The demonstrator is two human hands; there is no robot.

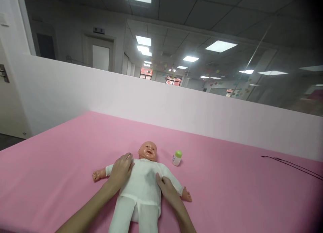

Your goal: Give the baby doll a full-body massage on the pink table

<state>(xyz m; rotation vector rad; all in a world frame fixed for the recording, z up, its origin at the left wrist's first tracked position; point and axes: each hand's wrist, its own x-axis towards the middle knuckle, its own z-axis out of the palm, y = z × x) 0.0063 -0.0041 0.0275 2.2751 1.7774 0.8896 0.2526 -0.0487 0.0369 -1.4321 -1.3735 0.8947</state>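
A baby doll (143, 179) in a white long-sleeved suit lies face up, its head toward the far side and its arms spread. My left hand (122, 169) rests on the doll's shoulder and upper arm at the left, fingers extended and lying flat. On the other side, my right hand (166, 187) is at the side of the doll's chest, with thumb and curled fingers closed at the white cloth. A small bottle (177, 158) with a green lid stands just right of the doll's head, touched by neither hand.
The doll lies on a pink-covered surface (222, 179). Thin dark cords (290, 163) lie at the far right. A low white wall (161, 102) with glass above it borders the back. A door (10, 91) is at the left.
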